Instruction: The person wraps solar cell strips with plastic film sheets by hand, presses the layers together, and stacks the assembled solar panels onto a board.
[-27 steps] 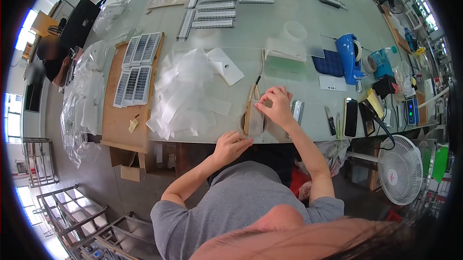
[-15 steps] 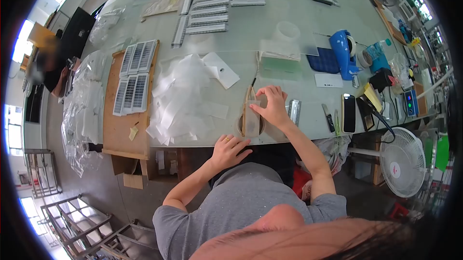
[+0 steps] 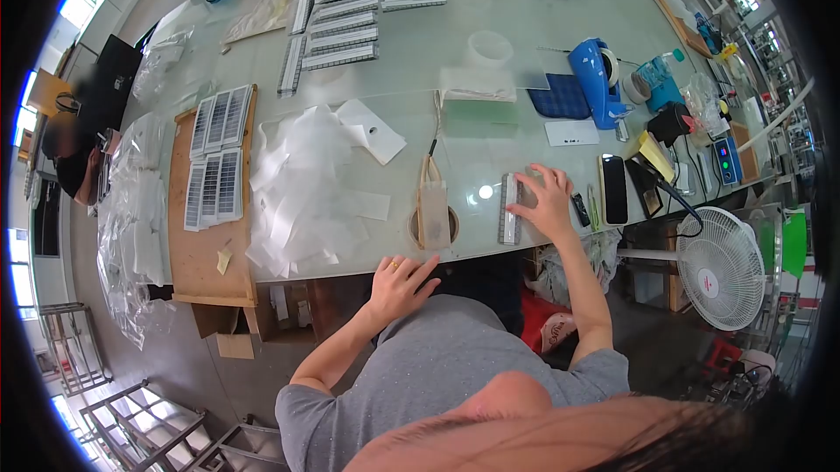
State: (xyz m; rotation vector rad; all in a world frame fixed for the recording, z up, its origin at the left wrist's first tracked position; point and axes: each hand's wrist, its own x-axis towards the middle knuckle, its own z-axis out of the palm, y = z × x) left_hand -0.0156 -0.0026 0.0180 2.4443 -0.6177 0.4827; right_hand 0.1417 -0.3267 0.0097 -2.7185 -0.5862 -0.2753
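Observation:
My right hand [image 3: 544, 202] is over the right side of a short ruler-like strip [image 3: 509, 209], fingers apart, thumb and fingertips at its edge; whether they press on it is hard to tell. My left hand [image 3: 401, 288] rests at the table's front edge with its fingers spread and nothing in it. Between the hands, a translucent sheet [image 3: 433, 214] lies on a wooden-edged piece over a round brown ring [image 3: 453, 225]. A thin dark-tipped tool or cord [image 3: 432, 146] extends behind it. Left of these spreads a pile of translucent white sheets [image 3: 302, 183].
A wooden board [image 3: 210, 266] with printed strips is at the left. Ruler-like strips [image 3: 343, 37] lie farther back. On the right are a blue tape dispenser [image 3: 595, 83], a phone [image 3: 613, 190], a cutter [image 3: 580, 209] and a white fan [image 3: 720, 269].
My right hand has left the translucent sheet and moved right to the ruler-like strip. My left hand stays near the table edge. The whole view has shifted somewhat.

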